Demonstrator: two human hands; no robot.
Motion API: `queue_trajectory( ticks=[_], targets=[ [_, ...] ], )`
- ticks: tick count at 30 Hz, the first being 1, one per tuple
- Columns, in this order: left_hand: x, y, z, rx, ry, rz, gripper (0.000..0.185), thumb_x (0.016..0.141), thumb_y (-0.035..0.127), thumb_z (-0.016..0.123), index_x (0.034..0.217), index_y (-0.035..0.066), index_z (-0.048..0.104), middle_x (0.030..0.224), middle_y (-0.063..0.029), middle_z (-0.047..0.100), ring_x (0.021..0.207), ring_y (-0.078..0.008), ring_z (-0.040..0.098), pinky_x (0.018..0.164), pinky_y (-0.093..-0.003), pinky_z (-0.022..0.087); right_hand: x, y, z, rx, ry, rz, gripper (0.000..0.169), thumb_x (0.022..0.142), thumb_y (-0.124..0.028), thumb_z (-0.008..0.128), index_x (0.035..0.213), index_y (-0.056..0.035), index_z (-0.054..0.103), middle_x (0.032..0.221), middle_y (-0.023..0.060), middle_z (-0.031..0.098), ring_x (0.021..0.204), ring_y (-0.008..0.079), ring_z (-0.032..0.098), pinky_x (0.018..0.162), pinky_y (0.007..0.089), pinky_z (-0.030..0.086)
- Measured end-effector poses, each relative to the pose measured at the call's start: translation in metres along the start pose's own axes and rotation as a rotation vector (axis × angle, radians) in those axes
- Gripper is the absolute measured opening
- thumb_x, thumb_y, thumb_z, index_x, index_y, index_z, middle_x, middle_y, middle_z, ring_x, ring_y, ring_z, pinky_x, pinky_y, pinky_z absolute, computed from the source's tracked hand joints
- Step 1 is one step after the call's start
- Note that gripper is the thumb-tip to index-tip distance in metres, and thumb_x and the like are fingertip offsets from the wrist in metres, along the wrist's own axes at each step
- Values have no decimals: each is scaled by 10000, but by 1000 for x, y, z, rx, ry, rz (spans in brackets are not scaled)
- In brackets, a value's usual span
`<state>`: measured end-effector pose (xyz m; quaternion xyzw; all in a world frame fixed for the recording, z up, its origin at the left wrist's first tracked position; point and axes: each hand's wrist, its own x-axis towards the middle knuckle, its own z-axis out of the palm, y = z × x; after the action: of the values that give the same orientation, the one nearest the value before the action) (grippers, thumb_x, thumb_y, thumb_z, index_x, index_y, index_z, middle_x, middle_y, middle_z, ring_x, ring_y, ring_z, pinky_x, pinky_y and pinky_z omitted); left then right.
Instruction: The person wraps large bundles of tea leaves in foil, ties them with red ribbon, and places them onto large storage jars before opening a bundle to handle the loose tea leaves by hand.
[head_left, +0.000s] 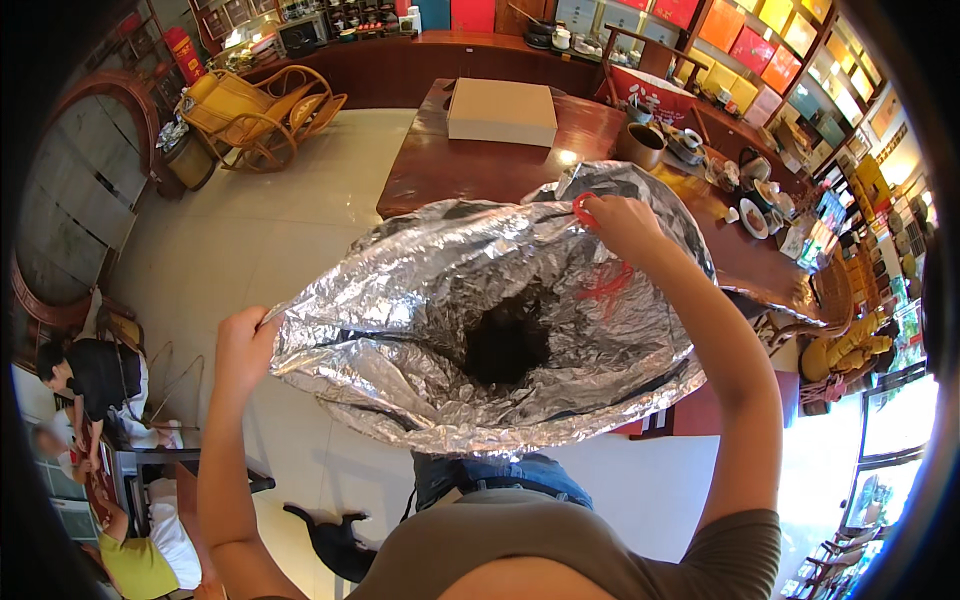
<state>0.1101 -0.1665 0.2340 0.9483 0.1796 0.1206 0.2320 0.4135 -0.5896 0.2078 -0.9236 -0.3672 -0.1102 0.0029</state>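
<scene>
A large crinkled silver foil bag (405, 300) is spread wide open before me, and I look down into its dark inside. At its left end my left hand (246, 341) pinches the gathered rim. My right hand (619, 225) grips the far rim on the right, with a red tie or band (586, 211) between its fingers. Red marks or strands (604, 289) show on the inner foil below that hand. What lies at the bottom of the bag is too dark to tell.
A closed cardboard box (501, 112) sits on the dark wooden table (420, 165) beyond the bag. Teaware and a brown pot (641, 146) stand at the table's right. A rattan rocking chair (262, 112) is back left. A black cat (334, 540) is on the floor; people sit at lower left.
</scene>
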Motion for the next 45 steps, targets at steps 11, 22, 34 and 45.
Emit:
queue_trajectory(
  ticks=[11,22,34,45],
  targets=[
    [18,-12,37,-695,-73,-108,572,857,197,629,1336,12,378,1215,-140,510,962,-152,563,730,-297,493,-124,-60,-44,486,-263,-80,208,800,-77,556,1003,-94,601,883,141,641,860,334,617,732,422,479],
    [-24,-17,97,-1920,-48,-530,711,893,600,362,1396,99,316,1412,-103,361,1282,-302,364,1054,-456,297,-165,-106,-2,448,-932,-131,242,810,-204,552,931,-8,626,833,213,641,812,389,616,700,471,478],
    [-93,-68,57,-925,288,-242,398,932,265,528,1275,73,467,1160,-88,564,1007,-190,546,907,-357,416,-214,-90,-100,2276,586,566,289,941,-404,460,879,-133,535,613,-46,341,495,76,302,437,219,242],
    [-180,124,39,-889,-290,560,250,865,106,613,1085,-13,618,812,-116,640,645,-156,627,596,-276,521,-238,-235,-126,2670,739,224,596,917,-583,358,1044,-24,521,703,2,326,607,121,278,533,245,255]
  ],
)
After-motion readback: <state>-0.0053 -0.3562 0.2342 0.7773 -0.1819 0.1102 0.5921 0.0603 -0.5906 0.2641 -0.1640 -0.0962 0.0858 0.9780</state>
